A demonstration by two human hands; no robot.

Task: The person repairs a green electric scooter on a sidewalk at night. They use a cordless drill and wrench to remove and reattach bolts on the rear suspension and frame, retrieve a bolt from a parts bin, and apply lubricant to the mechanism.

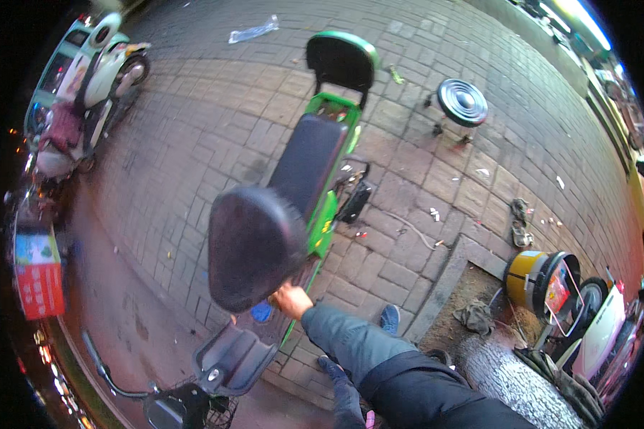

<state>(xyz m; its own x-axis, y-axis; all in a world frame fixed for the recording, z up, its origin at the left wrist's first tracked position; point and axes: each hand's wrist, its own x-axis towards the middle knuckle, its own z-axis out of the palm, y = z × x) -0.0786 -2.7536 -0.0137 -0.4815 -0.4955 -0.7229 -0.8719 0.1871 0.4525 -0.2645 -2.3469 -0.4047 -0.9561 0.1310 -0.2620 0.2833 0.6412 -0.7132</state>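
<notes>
A green electric bike (pixel 325 214) stands in front of me. Its dark front saddle (pixel 254 247) looks large, close to me and slightly blurred. My right hand (pixel 291 300) is closed at the saddle's near lower edge, with some fingers hidden beneath it. A round blue thing (pixel 262 312) shows low on the bike beside that hand. Behind the saddle are a long black seat (pixel 309 161) and a green-edged backrest (pixel 343 61). Nearest to me are the black front panel (pixel 236 361) and handlebar (pixel 114 379). My left hand is out of sight.
A round wheeled stool (pixel 462 102) stands at far right on the paving. A yellow and black bucket (pixel 533 282) sits by a tree trunk (pixel 515 379) and a parked white scooter (pixel 601 332). More scooters (pixel 86 107) line the left side. Litter is scattered about.
</notes>
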